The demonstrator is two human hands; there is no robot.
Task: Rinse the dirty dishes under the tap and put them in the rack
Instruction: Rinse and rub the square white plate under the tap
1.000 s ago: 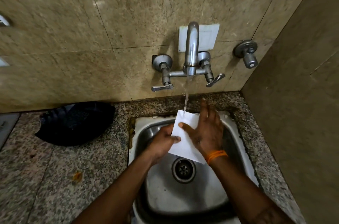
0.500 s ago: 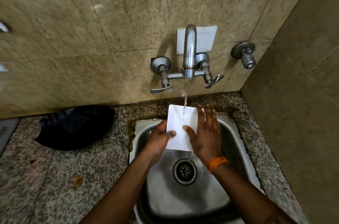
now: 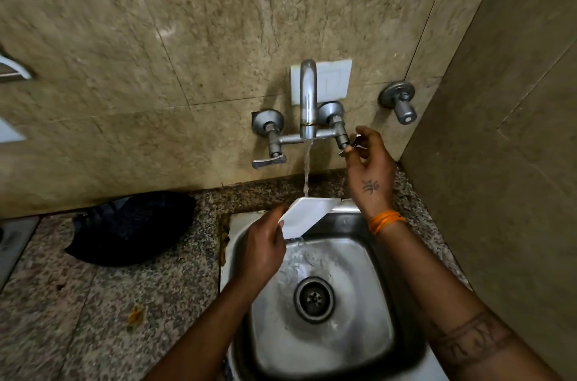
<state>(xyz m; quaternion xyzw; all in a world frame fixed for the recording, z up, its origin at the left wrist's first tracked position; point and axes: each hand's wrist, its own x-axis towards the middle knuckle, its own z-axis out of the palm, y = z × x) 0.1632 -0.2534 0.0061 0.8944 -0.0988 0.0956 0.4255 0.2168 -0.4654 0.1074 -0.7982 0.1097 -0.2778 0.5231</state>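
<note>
A beige marble-look wall (image 3: 187,52) fills the upper half of the frame, and a speckled granite counter (image 3: 78,302) spreads across the lower left. Set into the counter at lower centre is a square steel sink (image 3: 368,318) with a round drain (image 3: 313,299) in its floor. A dark, crumpled bag-like object (image 3: 131,227) lies on the counter at left, against the wall. A wall-mounted tap (image 3: 308,99) stands at centre, a stream of water (image 3: 306,171) falling from its spout. The left hand (image 3: 262,251) grips a white square plate (image 3: 307,216) by its left edge, holding it tilted over the back of the sink, under the stream; water spills from its low corner into the basin. The right hand (image 3: 370,168), an orange thread band (image 3: 385,219) on its wrist, pinches the tap's right lever handle (image 3: 351,146) with curled fingers. A left lever handle (image 3: 268,160) sits untouched, and a separate valve knob (image 3: 401,105) projects from the wall at right.
</note>
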